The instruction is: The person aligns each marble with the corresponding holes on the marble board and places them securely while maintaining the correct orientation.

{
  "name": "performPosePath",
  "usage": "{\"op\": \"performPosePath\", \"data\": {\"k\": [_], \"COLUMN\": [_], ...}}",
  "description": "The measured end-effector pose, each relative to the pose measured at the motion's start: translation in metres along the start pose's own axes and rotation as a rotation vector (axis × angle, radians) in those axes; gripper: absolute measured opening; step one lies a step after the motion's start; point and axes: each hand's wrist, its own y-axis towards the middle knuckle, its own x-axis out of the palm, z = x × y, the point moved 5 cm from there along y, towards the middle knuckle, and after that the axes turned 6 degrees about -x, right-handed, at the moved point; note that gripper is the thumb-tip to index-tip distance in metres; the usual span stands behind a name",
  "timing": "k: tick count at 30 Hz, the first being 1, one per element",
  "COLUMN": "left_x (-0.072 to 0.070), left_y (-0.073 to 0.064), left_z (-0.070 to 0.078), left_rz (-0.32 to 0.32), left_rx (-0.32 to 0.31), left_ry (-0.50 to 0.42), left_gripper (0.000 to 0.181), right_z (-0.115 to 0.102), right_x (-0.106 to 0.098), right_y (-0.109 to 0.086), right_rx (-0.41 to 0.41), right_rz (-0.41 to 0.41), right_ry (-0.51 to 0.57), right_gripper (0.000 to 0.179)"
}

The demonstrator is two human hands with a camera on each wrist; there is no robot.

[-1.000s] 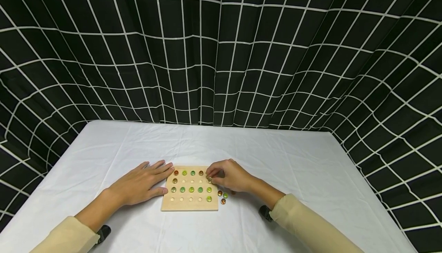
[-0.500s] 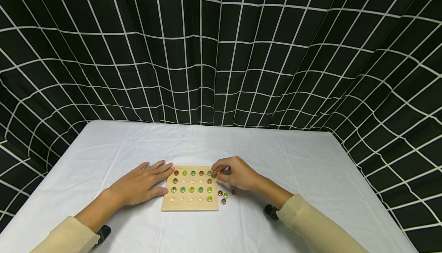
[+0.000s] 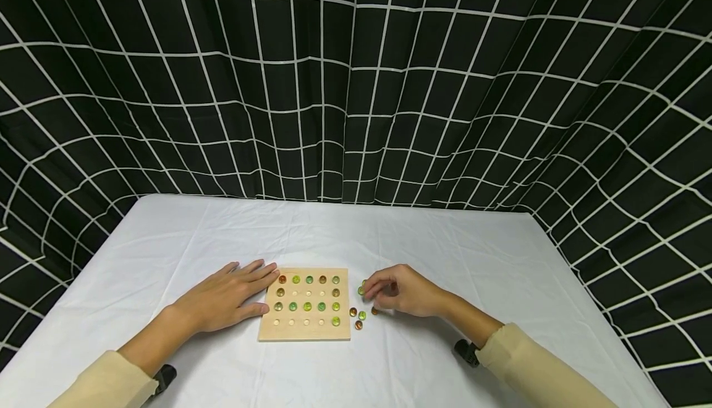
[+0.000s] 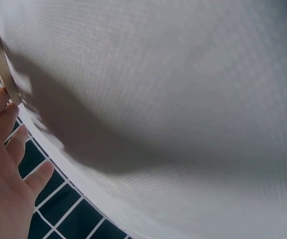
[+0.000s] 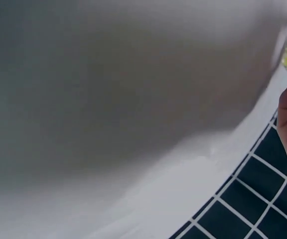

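A light wooden board point(image 3: 304, 330) with rows of small round hollows lies on the table, glass marbles seated in many of them. The top and third rows are full; the second holds marbles at both ends, and the bottom only a yellow-green marble point(image 3: 335, 321) at the right. My left hand point(image 3: 225, 297) rests with spread fingers against the board's left edge. To the right of the board, my right hand point(image 3: 408, 292) hovers with bent, parted fingers, its fingertips by a green marble point(image 3: 361, 291). I see nothing held between finger and thumb. The right wrist view shows only part of that hand.
Several loose marbles lie just right of the board, among them a brown marble point(image 3: 353, 312), a green marble point(image 3: 362, 315) and an amber marble point(image 3: 358, 325). A white cloth point(image 3: 445, 247) covers the table. A black gridded curtain point(image 3: 345, 86) surrounds it.
My right hand has released a marble in the board's top right hollow and moved right, off the board, to the loose marbles. My left hand stays in place.
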Motion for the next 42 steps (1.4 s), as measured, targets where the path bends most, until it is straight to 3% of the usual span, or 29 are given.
{"op": "performPosePath", "data": {"k": [4,9,42], "left_x": [0.0006,0.0010,0.0001], "left_y": [0.0000,0.0000,-0.0004], "left_z": [-0.0008,-0.0010,-0.0003], "left_rz": [0.003,0.005,0.004], "left_rx": [0.003,0.004,0.003], "left_ry": [0.005,0.010,0.000], "left_gripper": [0.069,0.069,0.068], "right_z": [0.0038,0.0059,0.0052], "right_x": [0.0035,0.0040,0.0075], "right_y": [-0.0064,-0.0101,-0.0077], "right_rx": [-0.004,-0.006,-0.029], "right_rz": [-0.031,-0.045,0.005], "right_ry": [0.045,0.025,-0.092], "right_gripper": [0.026,0.029,0.023]}}
